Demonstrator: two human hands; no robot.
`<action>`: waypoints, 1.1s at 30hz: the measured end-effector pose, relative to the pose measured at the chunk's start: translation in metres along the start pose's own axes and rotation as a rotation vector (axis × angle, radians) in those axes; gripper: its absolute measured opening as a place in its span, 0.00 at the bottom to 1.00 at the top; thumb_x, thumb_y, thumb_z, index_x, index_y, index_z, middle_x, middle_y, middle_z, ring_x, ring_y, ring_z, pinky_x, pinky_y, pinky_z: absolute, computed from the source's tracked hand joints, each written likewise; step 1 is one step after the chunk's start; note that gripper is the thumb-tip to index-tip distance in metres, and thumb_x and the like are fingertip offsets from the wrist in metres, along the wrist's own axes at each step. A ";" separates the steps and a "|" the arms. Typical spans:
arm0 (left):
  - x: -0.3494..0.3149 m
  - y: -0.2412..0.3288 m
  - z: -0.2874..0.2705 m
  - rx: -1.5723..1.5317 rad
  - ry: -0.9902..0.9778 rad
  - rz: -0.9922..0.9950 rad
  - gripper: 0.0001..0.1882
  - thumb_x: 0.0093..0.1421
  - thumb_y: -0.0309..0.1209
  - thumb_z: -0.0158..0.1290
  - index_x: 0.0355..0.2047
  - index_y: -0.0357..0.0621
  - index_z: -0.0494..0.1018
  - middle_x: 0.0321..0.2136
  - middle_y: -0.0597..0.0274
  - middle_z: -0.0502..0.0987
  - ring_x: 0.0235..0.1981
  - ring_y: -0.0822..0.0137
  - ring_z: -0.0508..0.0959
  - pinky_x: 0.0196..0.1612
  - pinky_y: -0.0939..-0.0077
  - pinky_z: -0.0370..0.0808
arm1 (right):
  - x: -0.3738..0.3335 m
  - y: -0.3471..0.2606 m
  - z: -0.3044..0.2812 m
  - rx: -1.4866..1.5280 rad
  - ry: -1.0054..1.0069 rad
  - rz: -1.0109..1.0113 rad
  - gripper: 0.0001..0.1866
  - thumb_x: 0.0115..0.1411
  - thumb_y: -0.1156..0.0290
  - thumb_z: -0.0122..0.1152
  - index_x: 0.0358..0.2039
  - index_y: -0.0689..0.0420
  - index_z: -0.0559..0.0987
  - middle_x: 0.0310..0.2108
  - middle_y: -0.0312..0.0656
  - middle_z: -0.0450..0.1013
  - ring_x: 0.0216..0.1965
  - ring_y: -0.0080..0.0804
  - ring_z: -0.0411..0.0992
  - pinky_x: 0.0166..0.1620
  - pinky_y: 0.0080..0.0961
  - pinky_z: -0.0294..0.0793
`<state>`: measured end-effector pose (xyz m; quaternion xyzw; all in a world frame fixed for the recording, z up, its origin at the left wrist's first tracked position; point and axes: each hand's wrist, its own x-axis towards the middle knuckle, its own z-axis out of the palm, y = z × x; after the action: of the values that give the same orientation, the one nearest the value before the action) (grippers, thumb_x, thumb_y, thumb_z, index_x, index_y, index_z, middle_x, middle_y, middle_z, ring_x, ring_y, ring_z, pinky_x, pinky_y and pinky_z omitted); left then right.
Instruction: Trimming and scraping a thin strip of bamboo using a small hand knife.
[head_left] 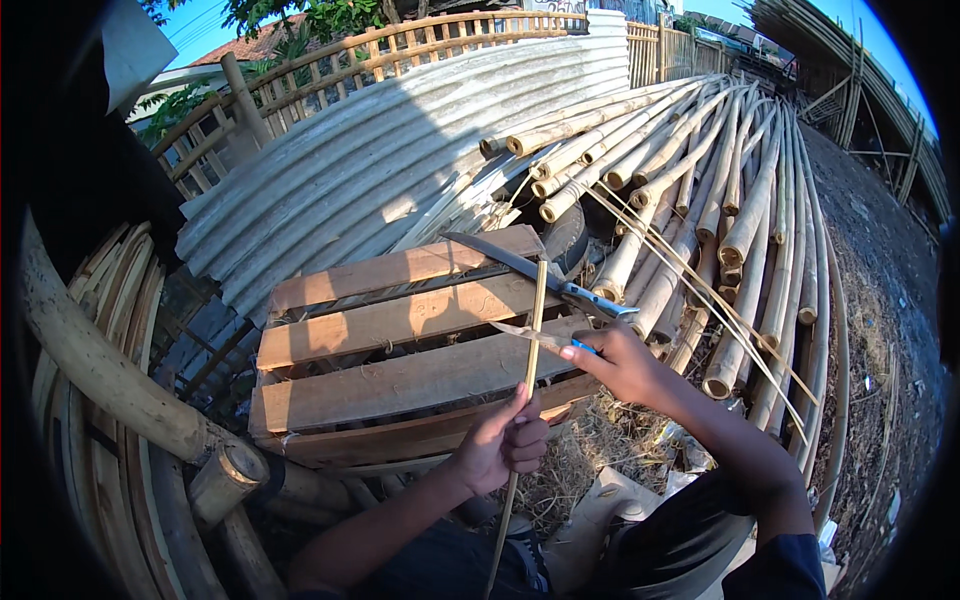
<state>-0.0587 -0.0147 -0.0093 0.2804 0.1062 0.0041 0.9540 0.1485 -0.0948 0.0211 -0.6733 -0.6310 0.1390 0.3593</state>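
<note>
My left hand (505, 440) grips a thin bamboo strip (531, 340) that stands nearly upright in front of a wooden slat crate (390, 345). My right hand (620, 362) holds a small knife with a blue handle (540, 337), its blade pointing left and touching the strip. A larger machete-like blade (520, 265) with a metal handle lies across the top of the crate, apart from both hands.
A big pile of long bamboo poles (700, 190) runs off to the upper right. Corrugated sheeting (400, 150) lies behind the crate, with a bamboo fence (380, 55) beyond. Curved bamboo pieces and a thick pole (110, 370) are at left. Dirt ground is at right.
</note>
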 end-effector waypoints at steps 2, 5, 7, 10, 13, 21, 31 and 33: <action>0.000 -0.002 0.001 -0.058 -0.048 -0.054 0.20 0.65 0.52 0.35 0.23 0.54 0.55 0.13 0.76 0.47 0.11 0.80 0.45 0.13 0.84 0.42 | -0.003 0.000 0.016 -0.018 -0.051 -0.137 0.31 0.60 0.45 0.46 0.20 0.65 0.73 0.08 0.49 0.60 0.13 0.44 0.64 0.22 0.35 0.62; -0.003 -0.003 0.003 -0.031 -0.056 -0.082 0.19 0.65 0.51 0.36 0.23 0.54 0.55 0.12 0.77 0.46 0.10 0.81 0.45 0.13 0.84 0.42 | -0.003 -0.007 0.027 -0.035 -0.012 -0.307 0.29 0.60 0.47 0.47 0.21 0.63 0.75 0.08 0.52 0.62 0.14 0.50 0.67 0.22 0.37 0.65; -0.008 -0.004 0.007 0.114 0.053 -0.054 0.20 0.65 0.51 0.35 0.22 0.55 0.55 0.11 0.77 0.46 0.09 0.82 0.44 0.12 0.84 0.40 | -0.005 -0.018 0.022 -0.260 -0.054 -0.346 0.28 0.61 0.48 0.47 0.21 0.62 0.76 0.08 0.52 0.62 0.14 0.50 0.68 0.22 0.39 0.65; -0.011 -0.008 0.018 0.207 0.132 0.007 0.20 0.66 0.51 0.34 0.22 0.54 0.54 0.11 0.77 0.47 0.09 0.82 0.44 0.12 0.85 0.40 | 0.007 -0.011 0.010 -0.347 0.095 -0.285 0.29 0.61 0.47 0.45 0.18 0.61 0.74 0.09 0.52 0.63 0.16 0.51 0.68 0.23 0.38 0.66; -0.016 -0.020 0.034 0.269 0.158 0.037 0.21 0.66 0.50 0.33 0.22 0.52 0.54 0.12 0.76 0.46 0.10 0.81 0.45 0.12 0.85 0.42 | 0.043 0.048 -0.047 -0.364 0.380 0.177 0.30 0.62 0.48 0.45 0.14 0.62 0.68 0.08 0.48 0.62 0.13 0.44 0.64 0.21 0.37 0.62; -0.005 -0.009 0.020 0.247 0.216 0.037 0.20 0.66 0.50 0.34 0.22 0.52 0.55 0.12 0.75 0.47 0.11 0.81 0.46 0.12 0.85 0.42 | 0.007 0.051 -0.032 0.294 0.363 0.188 0.29 0.64 0.52 0.45 0.15 0.64 0.63 0.10 0.35 0.50 0.14 0.22 0.50 0.19 0.29 0.51; 0.003 -0.025 0.008 0.848 0.433 0.395 0.15 0.68 0.39 0.35 0.25 0.46 0.58 0.12 0.75 0.52 0.11 0.82 0.52 0.13 0.85 0.50 | -0.008 -0.022 0.023 -0.483 -0.009 -0.306 0.27 0.59 0.47 0.48 0.18 0.58 0.77 0.08 0.47 0.64 0.14 0.45 0.69 0.19 0.35 0.68; 0.000 -0.023 0.010 1.004 0.567 0.393 0.15 0.66 0.34 0.38 0.25 0.38 0.64 0.11 0.65 0.61 0.12 0.73 0.64 0.17 0.73 0.62 | 0.009 -0.009 0.000 -0.288 0.165 -0.115 0.27 0.60 0.48 0.47 0.17 0.58 0.77 0.08 0.46 0.64 0.12 0.45 0.67 0.20 0.36 0.67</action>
<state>-0.0575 -0.0395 -0.0136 0.6981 0.2913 0.2042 0.6213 0.1432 -0.0869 0.0293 -0.6899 -0.6501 -0.0293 0.3172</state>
